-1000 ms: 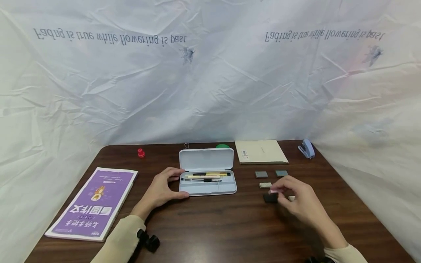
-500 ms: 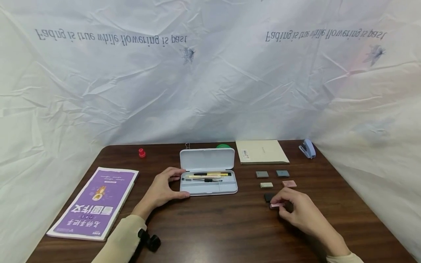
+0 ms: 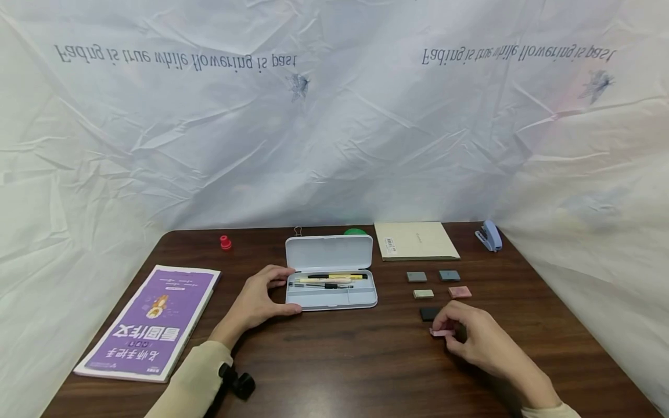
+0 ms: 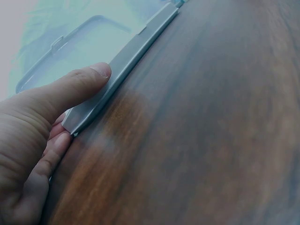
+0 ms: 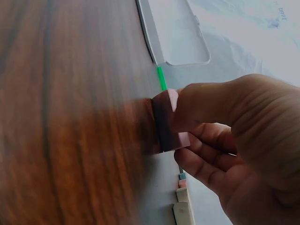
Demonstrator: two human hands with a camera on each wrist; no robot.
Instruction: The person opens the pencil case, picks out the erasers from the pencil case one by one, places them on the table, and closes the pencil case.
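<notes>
The light-blue pencil case lies with its lid up, several pens in its back compartment. My left hand holds its left end. In the left wrist view the thumb lies along the front wall, other fingers at the end. My right hand pinches a small pink eraser at the table, just in front of a black eraser. Seen from the right wrist, that eraser's side looks dark in shadow. Behind lie a cream eraser, a reddish-pink one, a grey one and a blue one.
A purple book lies at the left. Along the back are a red stopper-shaped piece, a binder clip, a green object partly behind the lid, a cream notebook and a blue stapler.
My right hand has brought the pink eraser toward the near side, past the black eraser, uncovering the reddish-pink one. In the last half second it moved slightly nearer. My left hand stays put.
</notes>
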